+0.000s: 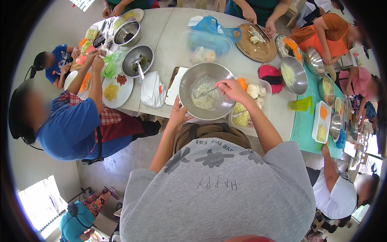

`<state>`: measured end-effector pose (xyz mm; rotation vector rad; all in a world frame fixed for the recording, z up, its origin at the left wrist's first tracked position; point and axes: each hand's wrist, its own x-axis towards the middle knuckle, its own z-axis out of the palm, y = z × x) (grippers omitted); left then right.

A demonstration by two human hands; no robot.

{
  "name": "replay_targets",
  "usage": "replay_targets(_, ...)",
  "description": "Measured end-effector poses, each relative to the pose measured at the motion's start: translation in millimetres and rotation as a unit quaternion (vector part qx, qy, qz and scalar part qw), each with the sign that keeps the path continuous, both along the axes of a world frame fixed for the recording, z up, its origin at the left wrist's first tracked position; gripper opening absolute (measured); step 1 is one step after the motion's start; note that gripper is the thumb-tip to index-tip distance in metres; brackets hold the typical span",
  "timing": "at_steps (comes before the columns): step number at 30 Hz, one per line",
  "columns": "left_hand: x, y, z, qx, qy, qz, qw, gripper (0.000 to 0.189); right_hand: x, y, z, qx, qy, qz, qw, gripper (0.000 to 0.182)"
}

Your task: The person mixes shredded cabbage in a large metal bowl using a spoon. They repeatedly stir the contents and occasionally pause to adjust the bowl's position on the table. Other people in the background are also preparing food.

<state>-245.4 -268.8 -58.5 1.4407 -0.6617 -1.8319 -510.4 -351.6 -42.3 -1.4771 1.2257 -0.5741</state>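
Observation:
A large stainless steel mixing bowl [185, 77] stands in front of me near the table's edge. Inside it lies a wet, pale mixture [208, 101] with shreds, smeared partly up the wall. My left hand [178, 116] holds the bowl's near left side, its fingers against the outer wall. In my right hand [231, 90] is the handle of a metal utensil [212, 89], probably a spoon or fork, whose working end dips into the mixture. Beside the bowl, under my right forearm, a clear plastic container [266, 104] holds shredded pale vegetable [241, 116], orange shreds [242, 83] and garlic-like white bulbs [255, 90].
Left of the bowl are a white board [175, 86], a white cloth [153, 90] and a steel bowl [128, 57] with a spoon. A co-worker [69, 121] stands close on my left. Across the table, another person's hands [257, 21] cut on a round wooden board [246, 50].

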Motion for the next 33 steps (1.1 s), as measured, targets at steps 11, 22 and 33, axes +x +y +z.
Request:
replay_targets(11, 2.2, -2.8, -5.4, -0.007, -0.012, -0.01, 1.0, 0.077, 12.5, 58.3, 12.2, -0.178, 0.064, 0.002, 0.982, 0.022)
replay_targets(22, -1.6, -1.5, -1.7, -0.002, -0.02, -0.001, 1.0, 0.077, 14.2, 76.5, 12.2, -0.219, 0.123, 0.007, 0.968, 0.018)
replay_targets(33, -3.0, -0.6, -6.5, -0.007, -0.016, 0.011, 1.0, 0.075, 10.2, 75.0, 0.3, -0.349, 0.154, -0.065, 0.922, 0.016)
